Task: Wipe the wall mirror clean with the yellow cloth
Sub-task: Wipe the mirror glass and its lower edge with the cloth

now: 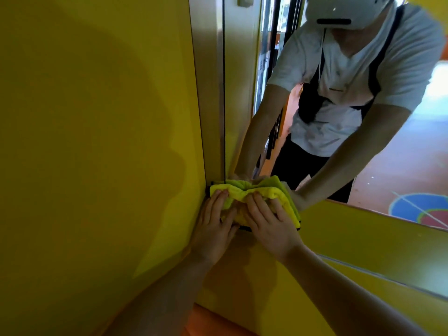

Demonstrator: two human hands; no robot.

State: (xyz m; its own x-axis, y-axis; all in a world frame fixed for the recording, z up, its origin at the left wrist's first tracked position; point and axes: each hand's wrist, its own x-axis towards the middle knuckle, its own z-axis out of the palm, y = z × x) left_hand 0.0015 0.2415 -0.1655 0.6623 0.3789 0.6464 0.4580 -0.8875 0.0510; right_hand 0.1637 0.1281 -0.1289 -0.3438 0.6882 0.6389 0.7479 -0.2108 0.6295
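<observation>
A yellow cloth with a dark edge lies bunched against the lower left corner of the wall mirror. My left hand presses flat on the cloth's left part, fingers straight and pointing up. My right hand presses on its middle and right part, fingers spread. The mirror shows the reflection of a person in a white T-shirt with both arms reaching down to the cloth's reflection.
A yellow wall fills the left side and meets the mirror at a metal frame strip. A yellow ledge runs under the mirror to the right. Orange floor shows at the bottom.
</observation>
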